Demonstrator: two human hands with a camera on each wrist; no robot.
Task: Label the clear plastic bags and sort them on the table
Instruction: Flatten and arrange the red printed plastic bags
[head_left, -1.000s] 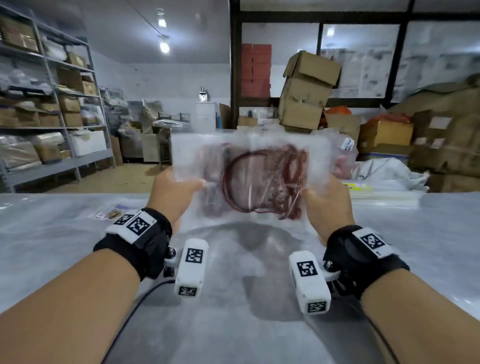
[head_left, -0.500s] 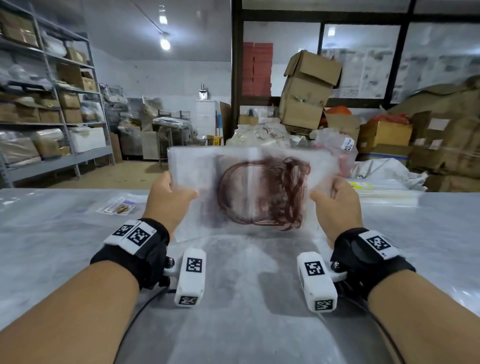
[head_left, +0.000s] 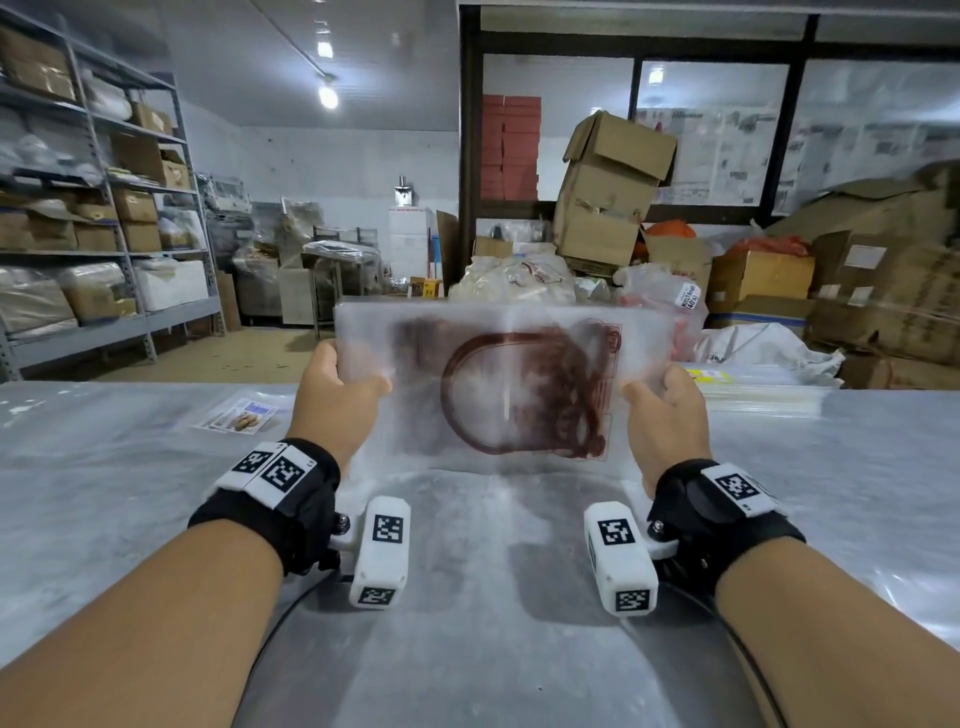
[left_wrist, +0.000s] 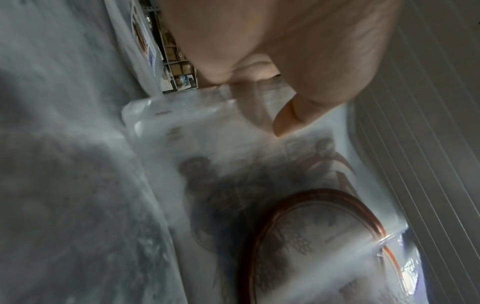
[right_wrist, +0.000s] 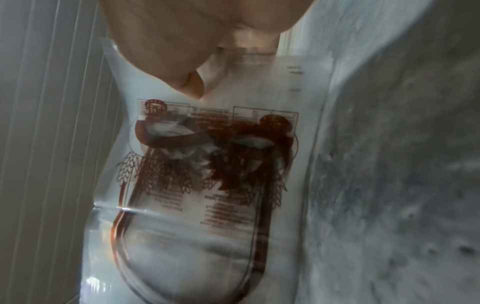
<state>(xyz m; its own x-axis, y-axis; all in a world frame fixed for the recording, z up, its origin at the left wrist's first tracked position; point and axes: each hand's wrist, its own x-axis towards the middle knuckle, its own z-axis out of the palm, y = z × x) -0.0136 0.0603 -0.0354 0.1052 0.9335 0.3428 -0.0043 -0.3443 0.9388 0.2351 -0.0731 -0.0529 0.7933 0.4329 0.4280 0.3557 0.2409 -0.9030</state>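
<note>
A stack of clear plastic bags (head_left: 498, 384) printed with a dark red oval and wheat design stands on edge on the grey table (head_left: 104, 493), blurred in the head view. My left hand (head_left: 332, 395) grips its left end, thumb (left_wrist: 291, 117) lying over the near face. My right hand (head_left: 665, 410) grips the right end the same way, thumb (right_wrist: 192, 84) on the front of the bags (right_wrist: 207, 185). The red print on the bags (left_wrist: 298, 226) fills the left wrist view's lower half. A single labelled bag (head_left: 236, 415) lies flat on the table at far left.
A heap of clear bags (head_left: 519, 283) and a flat pile of bags (head_left: 753, 389) sit at the table's far edge on the right. Cardboard boxes (head_left: 608, 192) are stacked behind them. Metal shelving (head_left: 104, 208) lines the left wall.
Both hands have moved the bag stack slightly away and apart along its ends; it now stands more squarely on its lower edge on the table.
</note>
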